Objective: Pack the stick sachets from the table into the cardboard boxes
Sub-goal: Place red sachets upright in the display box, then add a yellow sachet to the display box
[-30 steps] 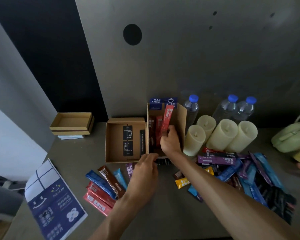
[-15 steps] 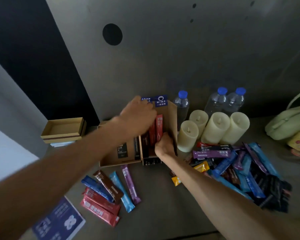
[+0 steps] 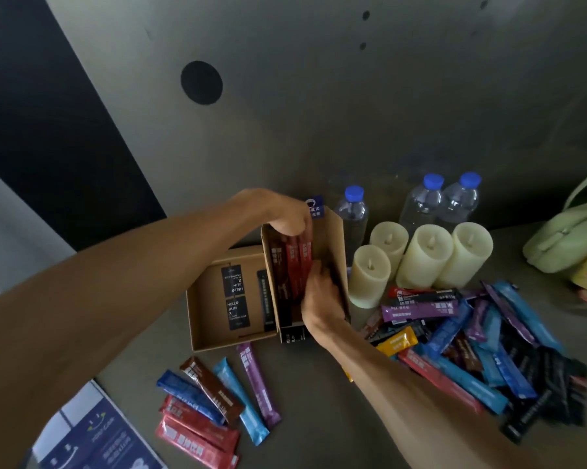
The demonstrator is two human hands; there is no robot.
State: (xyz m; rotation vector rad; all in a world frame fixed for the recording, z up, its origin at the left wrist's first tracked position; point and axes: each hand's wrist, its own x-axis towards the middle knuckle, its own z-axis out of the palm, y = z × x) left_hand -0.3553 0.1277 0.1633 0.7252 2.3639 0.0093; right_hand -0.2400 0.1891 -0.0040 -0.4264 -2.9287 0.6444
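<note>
With both the left hand [image 3: 285, 214] and right hand [image 3: 321, 299] grasping the red sachets [image 3: 297, 265] (fingers pinched), the propped-up box [image 3: 332, 252] could tip, spilling them onto the bench [image 3: 319, 418].

Both arms are stretched forward, bare from the forearm down, no sleeves seen. The left arm is brought in from the lower left, running up and to the right, forearm big in the foreground. The left hand [image 3: 278, 211] is held palm down with the wrist bent, fingers curled downward and tips tucked out of sight, so how tight the grip is can't really be told. The right arm is angled in from the lower right, up toward the middle. The right hand [image 3: 321, 301] is set lower than and just beside the left one, back of the hand turned to the camera, fingers pushed forward and mostly hidden.
</note>
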